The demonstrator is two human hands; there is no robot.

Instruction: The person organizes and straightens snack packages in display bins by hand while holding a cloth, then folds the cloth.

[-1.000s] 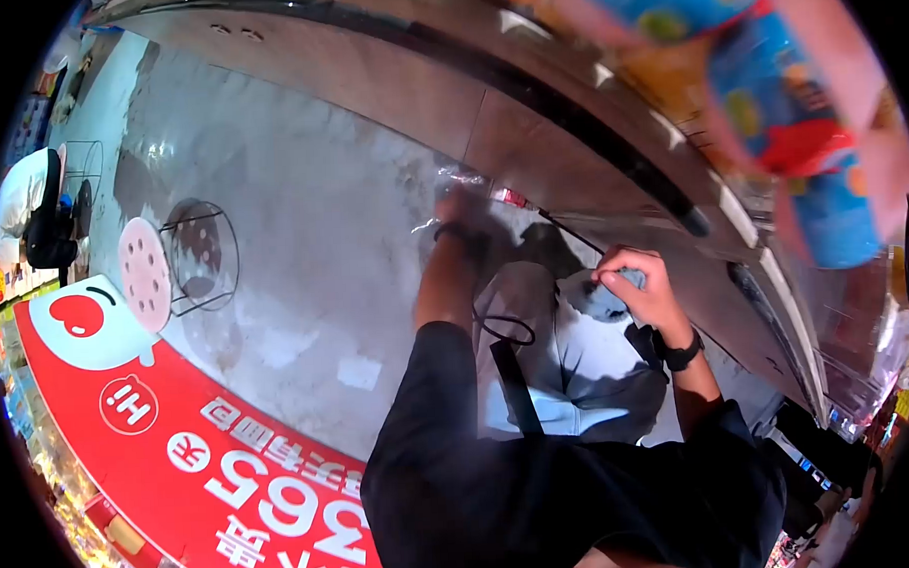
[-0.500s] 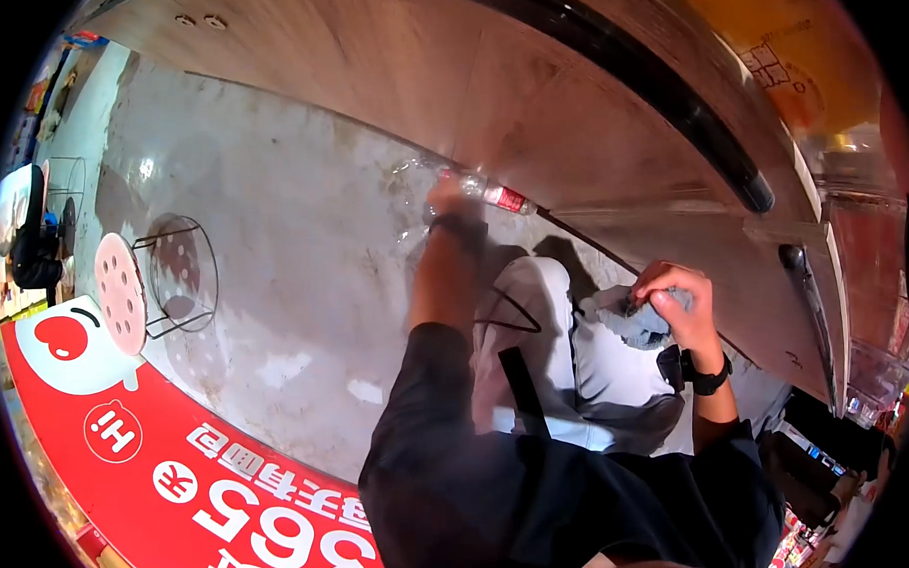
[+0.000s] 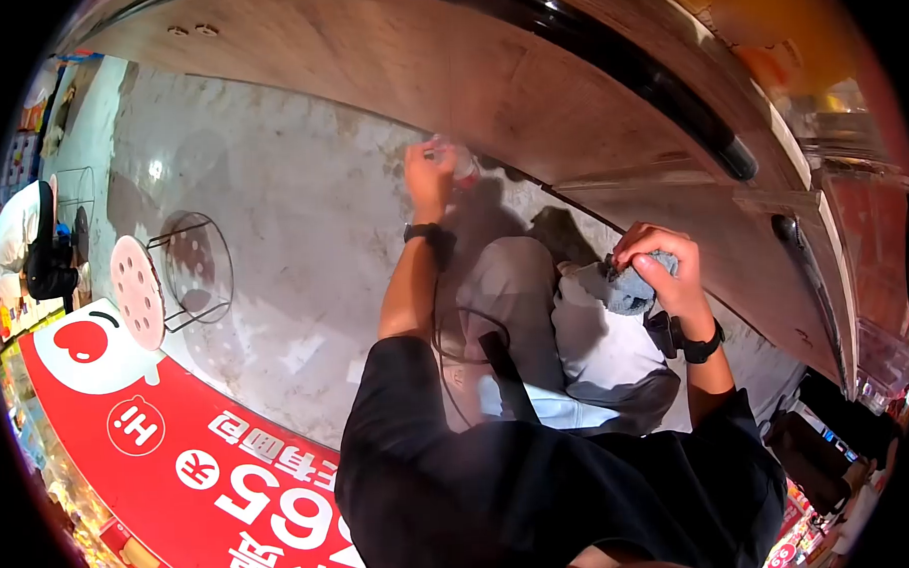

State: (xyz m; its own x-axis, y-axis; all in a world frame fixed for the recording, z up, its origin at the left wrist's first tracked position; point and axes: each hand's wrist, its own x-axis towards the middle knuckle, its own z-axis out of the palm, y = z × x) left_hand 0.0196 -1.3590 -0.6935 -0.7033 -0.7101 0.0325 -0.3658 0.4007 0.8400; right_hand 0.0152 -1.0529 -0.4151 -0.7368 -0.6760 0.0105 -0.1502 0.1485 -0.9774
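Observation:
My left hand [image 3: 430,177] is stretched out low over the floor by the base of the wooden panel. Its fingers are closed around the end of a clear plastic bottle [image 3: 464,167] with a red label, which looks blurred and tilted. Near my knee, my right hand [image 3: 666,265] pinches a grey-blue cloth [image 3: 631,292] that hangs bunched below the fingers. Part of the cloth is hidden by that hand.
A long wooden panel [image 3: 367,72] with a black handle bar [image 3: 627,68] runs along the top and right. At left a pink round stool [image 3: 137,293] lies on its side on the concrete floor [image 3: 302,219]. A red sign [image 3: 197,513] curves along the lower left.
My left hand has shifted slightly left and up, and the bottle has been drawn away from the panel's base with it. My right hand still holds the cloth, slightly higher and further left.

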